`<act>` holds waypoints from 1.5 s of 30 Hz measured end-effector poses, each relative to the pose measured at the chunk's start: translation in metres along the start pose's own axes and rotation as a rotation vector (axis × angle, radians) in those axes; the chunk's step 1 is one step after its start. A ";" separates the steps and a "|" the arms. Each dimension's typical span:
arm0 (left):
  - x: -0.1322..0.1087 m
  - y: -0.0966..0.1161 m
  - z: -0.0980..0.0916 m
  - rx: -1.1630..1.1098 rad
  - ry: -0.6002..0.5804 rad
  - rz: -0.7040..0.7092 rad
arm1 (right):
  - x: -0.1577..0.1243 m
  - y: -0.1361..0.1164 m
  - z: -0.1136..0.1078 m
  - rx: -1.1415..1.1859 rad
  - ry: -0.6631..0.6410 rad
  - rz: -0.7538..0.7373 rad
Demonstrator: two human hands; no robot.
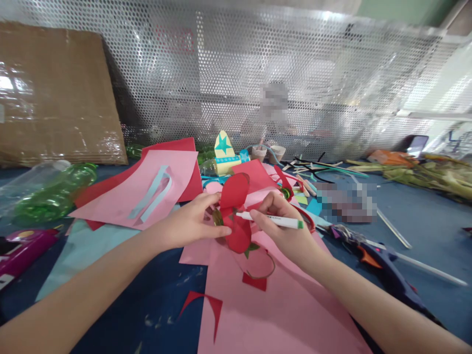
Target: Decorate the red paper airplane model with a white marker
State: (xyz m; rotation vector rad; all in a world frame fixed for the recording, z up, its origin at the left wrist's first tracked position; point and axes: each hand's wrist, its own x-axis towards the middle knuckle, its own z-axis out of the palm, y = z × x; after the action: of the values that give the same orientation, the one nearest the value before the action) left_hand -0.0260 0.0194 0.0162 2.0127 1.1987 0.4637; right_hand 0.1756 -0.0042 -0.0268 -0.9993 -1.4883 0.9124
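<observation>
A red paper cutout point(238, 236) with rounded lobes is held in front of me over pink sheets. My left hand point(197, 221) grips its left side between thumb and fingers, beside a brownish-green leaf-like piece point(218, 214). In my right hand point(282, 223) is a white marker point(276, 220) with a green end, its tip at the middle of the red cutout. A small green leaf shape point(252, 249) shows just below the cutout. On the pink paper point(280, 305) underneath lie a curved outline and a small red scrap point(254, 281).
A dark blue glue gun point(391, 273) lies to the right, near clear sticks. Green plastic bottles point(55, 191) and a magenta tool point(27, 253) are at left. Behind stand a yellow-and-blue bottle craft point(224, 160), paper cups point(267, 153) and a cardboard panel point(55, 93).
</observation>
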 end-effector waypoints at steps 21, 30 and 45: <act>-0.001 0.001 0.000 0.002 0.006 -0.007 | 0.001 -0.001 -0.001 -0.044 0.001 -0.014; -0.001 0.001 0.000 0.001 0.005 -0.007 | 0.002 -0.002 0.000 -0.028 0.007 -0.015; -0.001 -0.002 0.000 0.003 0.005 0.015 | 0.002 -0.001 0.000 -0.023 0.002 -0.018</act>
State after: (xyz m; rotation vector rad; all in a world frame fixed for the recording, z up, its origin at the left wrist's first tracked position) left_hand -0.0273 0.0194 0.0149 2.0254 1.1889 0.4742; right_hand 0.1752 -0.0028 -0.0248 -1.0019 -1.5067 0.8834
